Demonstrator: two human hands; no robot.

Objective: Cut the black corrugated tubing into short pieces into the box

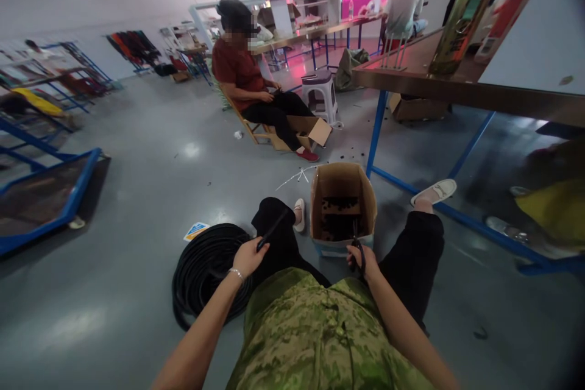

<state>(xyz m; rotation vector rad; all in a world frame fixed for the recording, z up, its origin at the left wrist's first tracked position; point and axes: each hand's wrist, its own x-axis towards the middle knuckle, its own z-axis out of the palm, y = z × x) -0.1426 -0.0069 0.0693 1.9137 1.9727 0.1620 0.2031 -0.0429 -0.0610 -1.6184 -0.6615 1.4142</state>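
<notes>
My left hand (pixel 247 258) is closed around a black strip (pixel 273 230), whose free end points up and to the right above my knee. Beside that hand, a big coil of black tubing or strip (pixel 201 268) lies on the floor; whether the held piece joins it cannot be made out. In my right hand (pixel 363 259) is a pair of scissors (pixel 355 237), blades pointing up at the near rim of a cardboard box (pixel 343 173). Small black pieces lie inside this box, which stands between my legs.
A co-worker (pixel 237 73) sits ahead on a wooden chair, with a low open carton (pixel 320 132) at their feet. To the right is a table with blue legs (pixel 377 128) and bottles on top. A blue-framed cart (pixel 86 186) stands left. Black scraps dot the floor.
</notes>
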